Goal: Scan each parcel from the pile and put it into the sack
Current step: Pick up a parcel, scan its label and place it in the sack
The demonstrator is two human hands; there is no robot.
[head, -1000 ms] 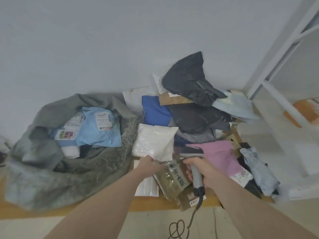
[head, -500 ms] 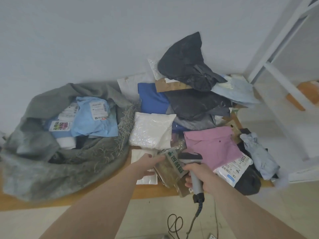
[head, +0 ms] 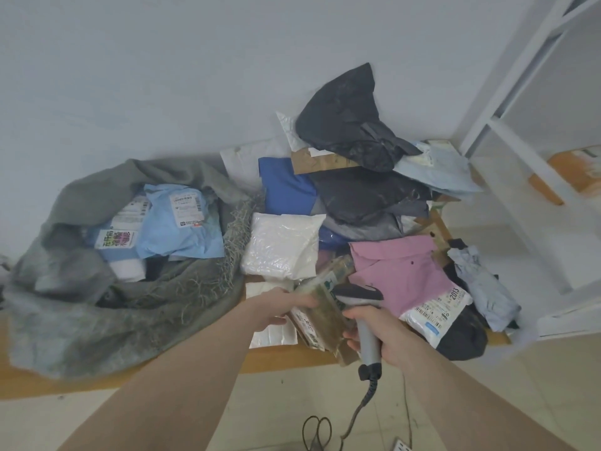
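Note:
A pile of parcels (head: 367, 196) in black, blue, white and pink bags lies on a wooden table (head: 279, 358) against the wall. My left hand (head: 279, 305) grips the left edge of a clear-wrapped brownish parcel (head: 325, 315) at the table's front, tilted up. My right hand (head: 379, 330) holds a grey corded barcode scanner (head: 364, 307), its head right over that parcel. To the left, an open grey sack (head: 97, 304) holds a light blue parcel (head: 180, 229) and several others.
A pink parcel (head: 403, 275) with a white label lies just right of the scanner, a white bubble parcel (head: 279, 249) behind my left hand. White shelving (head: 533, 177) stands at the right. The scanner cable (head: 354, 415) hangs to the tiled floor.
My left hand has tipped the brownish parcel further up on its edge. The scanner head has stayed close over it. The view shifted slightly.

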